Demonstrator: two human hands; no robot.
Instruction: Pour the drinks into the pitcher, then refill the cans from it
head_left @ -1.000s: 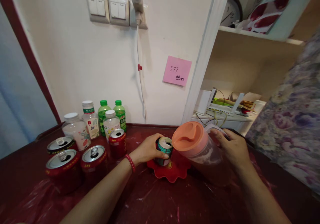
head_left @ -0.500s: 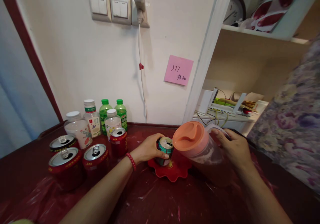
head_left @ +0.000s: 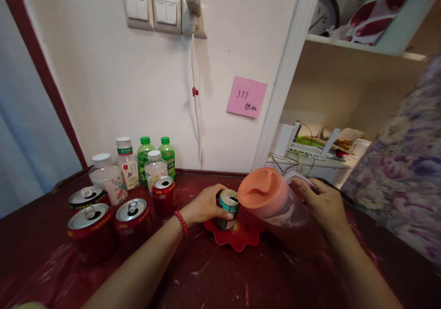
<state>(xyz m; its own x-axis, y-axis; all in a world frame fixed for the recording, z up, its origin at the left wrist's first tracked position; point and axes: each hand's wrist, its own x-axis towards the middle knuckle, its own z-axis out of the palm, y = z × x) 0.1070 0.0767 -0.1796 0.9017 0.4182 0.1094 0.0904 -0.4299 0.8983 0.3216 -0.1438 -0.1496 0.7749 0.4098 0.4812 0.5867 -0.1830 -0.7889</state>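
My left hand (head_left: pixel 206 204), with a red bead bracelet at the wrist, is wrapped round a small green and dark can (head_left: pixel 228 208) with an opened top. The can stands on a red wavy-edged mat (head_left: pixel 246 235). To its right, my right hand (head_left: pixel 320 201) grips the handle of a clear pitcher (head_left: pixel 289 215) with an orange lid (head_left: pixel 263 187). The pitcher is tilted left, its lid right beside the can's rim. No stream of liquid can be made out between them.
Red cans (head_left: pixel 132 219) and several bottles, clear (head_left: pixel 108 180) and green (head_left: pixel 167 155), stand at the left of the dark red table (head_left: pixel 206 277). Behind is a wall with a hanging cable (head_left: pixel 196 116). A shelf with a router (head_left: pixel 306 150) is at the right.
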